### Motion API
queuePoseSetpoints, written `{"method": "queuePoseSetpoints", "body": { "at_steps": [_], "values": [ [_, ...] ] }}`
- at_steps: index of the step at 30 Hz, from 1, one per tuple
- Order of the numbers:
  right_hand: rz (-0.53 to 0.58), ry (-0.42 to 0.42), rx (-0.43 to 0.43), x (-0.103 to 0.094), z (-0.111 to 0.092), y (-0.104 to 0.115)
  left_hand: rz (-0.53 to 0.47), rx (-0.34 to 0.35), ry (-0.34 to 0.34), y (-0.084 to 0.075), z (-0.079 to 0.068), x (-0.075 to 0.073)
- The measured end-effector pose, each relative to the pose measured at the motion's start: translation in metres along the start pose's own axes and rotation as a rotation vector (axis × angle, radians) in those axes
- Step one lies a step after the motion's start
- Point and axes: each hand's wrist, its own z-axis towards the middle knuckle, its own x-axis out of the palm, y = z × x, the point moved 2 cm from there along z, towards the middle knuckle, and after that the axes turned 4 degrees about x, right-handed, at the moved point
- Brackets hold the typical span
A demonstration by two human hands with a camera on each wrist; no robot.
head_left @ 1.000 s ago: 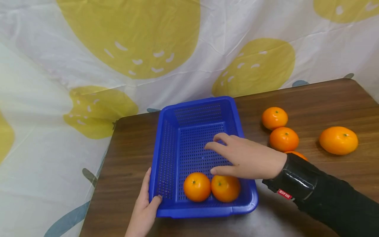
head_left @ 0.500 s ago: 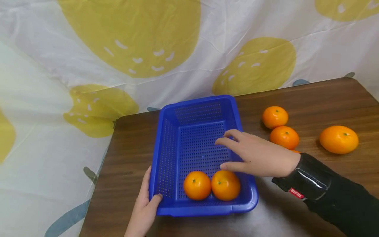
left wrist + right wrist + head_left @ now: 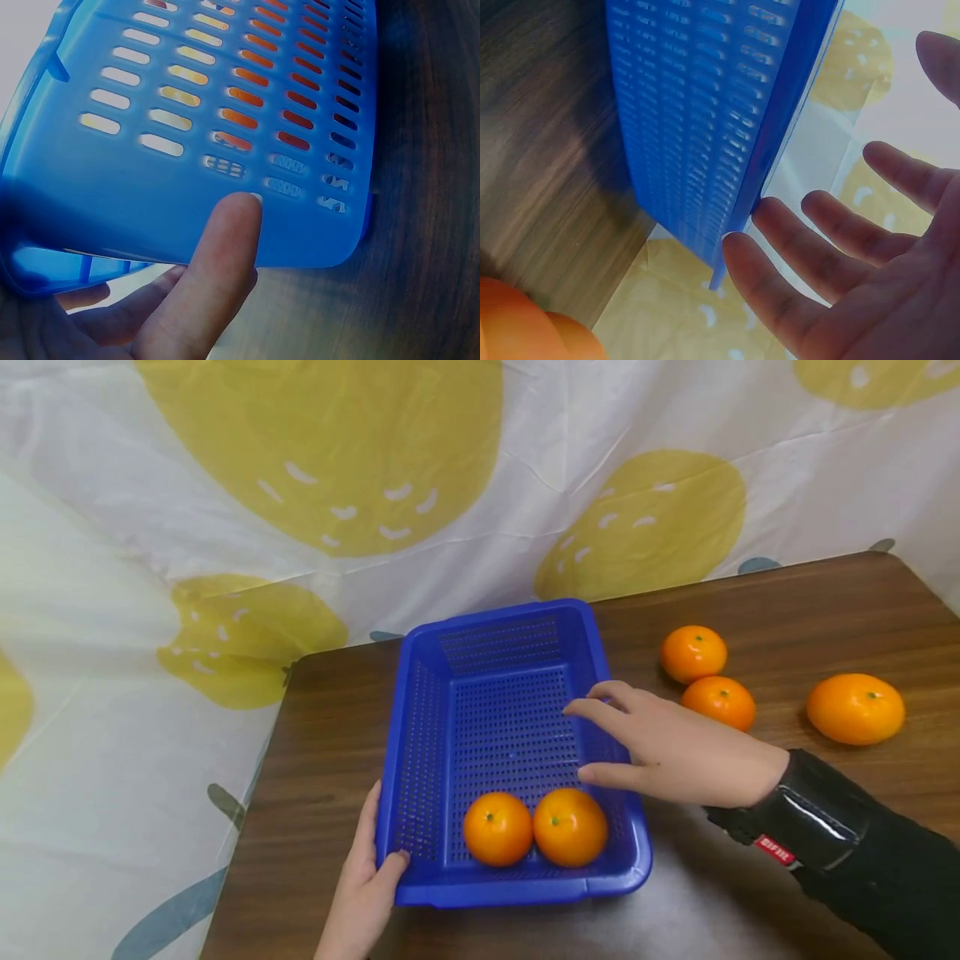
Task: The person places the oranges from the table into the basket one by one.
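In the head view my left hand (image 3: 362, 881) grips the near left corner of a blue perforated plastic basket (image 3: 502, 718), thumb over the rim and fingers along the outer side. Its thumb (image 3: 214, 270) lies against the basket's wall in the left wrist view. Two oranges sit side by side at the basket's near end, a left orange (image 3: 498, 829) and a right orange (image 3: 571, 828). My right hand (image 3: 678, 747) hovers over the basket's right rim with nothing in it, fingers spread and slightly bent. The right wrist view shows those fingers (image 3: 780, 289) overlapping the rim.
On the wooden table (image 3: 330, 727), right of the basket, a far orange (image 3: 693, 654) and a nearer orange (image 3: 718, 702) sit close together. Another orange (image 3: 856, 709) stands apart at the right. A lemon-print cloth (image 3: 435, 560) hangs behind the table.
My right hand has drawn back to the right from over the basket's middle to its right rim, uncovering the right orange inside. The left hand and basket stay in place.
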Motion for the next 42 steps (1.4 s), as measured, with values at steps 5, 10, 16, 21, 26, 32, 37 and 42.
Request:
{"method": "queuePoseSetpoints", "body": {
  "at_steps": [5, 10, 16, 21, 26, 32, 37, 42],
  "values": [
    [0.013, -0.02, -0.022, -0.001, -0.004, -0.004, -0.004, -0.005, 0.001, 0.0, 0.0, 0.0],
    [0.028, -0.02, 0.001, 0.001, -0.007, -0.01, -0.011, -0.012, 0.007, -0.001, -0.001, -0.001],
    [0.045, -0.033, 0.017, 0.002, -0.012, -0.018, -0.007, -0.017, 0.007, -0.001, -0.002, -0.001],
    [0.061, -0.043, 0.032, 0.002, -0.019, -0.025, 0.0, -0.018, 0.004, -0.001, -0.002, -0.001],
    [0.085, -0.058, 0.061, 0.003, -0.027, -0.032, 0.0, -0.016, 0.008, -0.001, -0.002, -0.001],
    [0.084, -0.084, 0.099, 0.005, -0.034, -0.041, -0.013, -0.006, 0.007, 0.0, -0.001, 0.0],
    [0.076, -0.085, 0.131, 0.007, -0.039, -0.048, -0.005, -0.019, 0.006, -0.001, -0.001, 0.0],
    [0.066, -0.074, 0.153, 0.008, -0.044, -0.054, 0.003, -0.031, 0.007, -0.003, -0.001, -0.001]
  ]
}}
